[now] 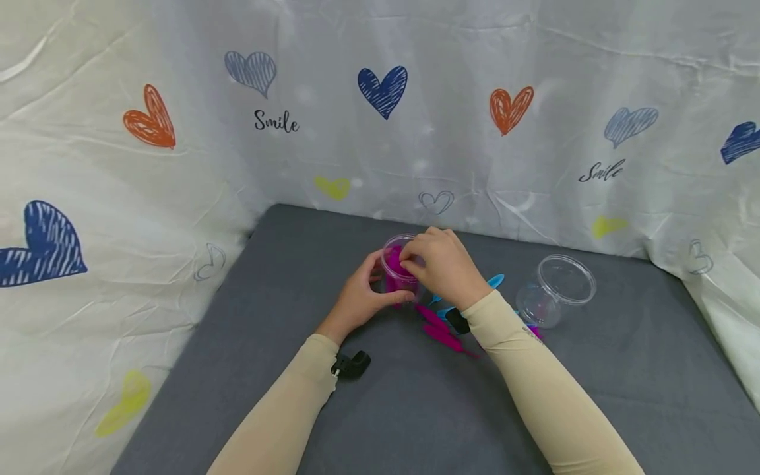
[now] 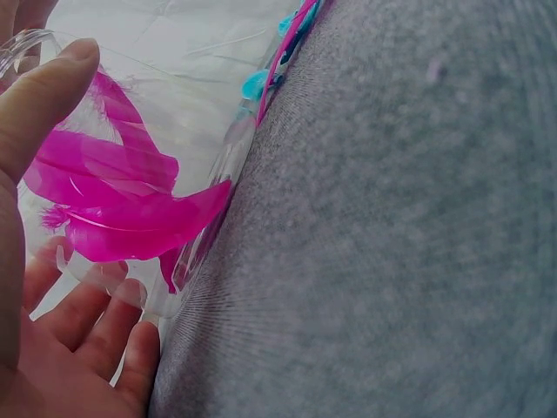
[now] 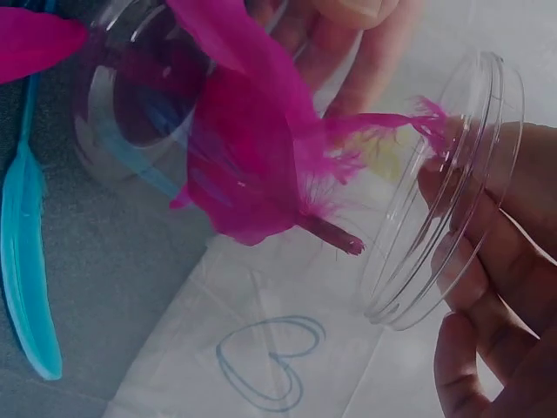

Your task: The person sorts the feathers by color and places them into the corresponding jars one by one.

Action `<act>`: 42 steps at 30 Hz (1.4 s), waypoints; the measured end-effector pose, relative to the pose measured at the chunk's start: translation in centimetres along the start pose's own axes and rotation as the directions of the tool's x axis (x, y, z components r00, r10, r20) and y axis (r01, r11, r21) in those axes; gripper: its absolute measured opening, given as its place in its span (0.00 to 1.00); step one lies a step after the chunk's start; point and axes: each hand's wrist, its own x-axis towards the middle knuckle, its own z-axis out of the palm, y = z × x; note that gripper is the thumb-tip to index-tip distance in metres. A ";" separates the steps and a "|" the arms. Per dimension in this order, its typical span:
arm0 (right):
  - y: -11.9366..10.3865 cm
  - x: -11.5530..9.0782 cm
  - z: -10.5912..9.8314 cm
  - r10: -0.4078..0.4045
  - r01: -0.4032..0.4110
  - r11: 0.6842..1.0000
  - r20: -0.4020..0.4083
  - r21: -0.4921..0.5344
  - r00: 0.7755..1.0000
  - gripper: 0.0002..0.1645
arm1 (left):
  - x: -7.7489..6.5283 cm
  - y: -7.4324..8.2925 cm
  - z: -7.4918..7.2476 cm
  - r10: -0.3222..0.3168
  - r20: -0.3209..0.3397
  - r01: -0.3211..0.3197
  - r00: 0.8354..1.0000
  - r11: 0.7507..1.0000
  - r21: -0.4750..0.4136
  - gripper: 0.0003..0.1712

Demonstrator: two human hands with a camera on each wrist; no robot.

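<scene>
My left hand (image 1: 362,290) holds a clear plastic jar (image 3: 396,261) from the side, thumb at the front and the other fingers behind. Bright pink feathers (image 2: 130,226) lie inside it, seen through the wall. At the jar's mouth, my right hand (image 1: 445,264) pinches the fluffy end of a pink feather with bent fingers. That end shows beside the rim in the right wrist view. More pink feathers (image 1: 442,333) lie on the grey cloth just in front of the jar, near blue feathers (image 1: 495,281) partly hidden by the right forearm.
A second clear jar (image 1: 537,310) stands open to the right, with a bit of pink feather (image 1: 534,332) by its base. Grey cloth (image 1: 285,277) covers the table. A white curtain (image 1: 439,132) printed with hearts hangs behind it and at the sides.
</scene>
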 end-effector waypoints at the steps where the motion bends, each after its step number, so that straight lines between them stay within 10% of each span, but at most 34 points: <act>1: 0.0 0.0 0.0 0.000 0.000 1.000 0.004 -0.001 1.000 0.05 | 0.0 0.0 0.0 0.000 0.000 0.000 1.000 1.000 0.002 0.53; 27: -0.4 -1.0 -1.3 -0.017 0.018 0.998 -0.005 0.053 1.000 0.09 | 0.0 0.3 0.1 -0.022 0.002 0.022 1.000 1.000 0.009 0.54; 36: 2.0 -4.8 -3.8 0.019 -0.005 0.996 -0.164 0.087 0.986 0.07 | 0.2 0.2 0.6 -0.012 -0.002 0.012 1.000 1.000 0.028 0.55; 42: 3.6 -9.4 -4.0 0.150 -0.135 0.984 -0.133 0.115 0.980 0.07 | 0.3 -0.3 0.4 -0.014 -0.014 0.014 1.000 1.000 0.025 0.56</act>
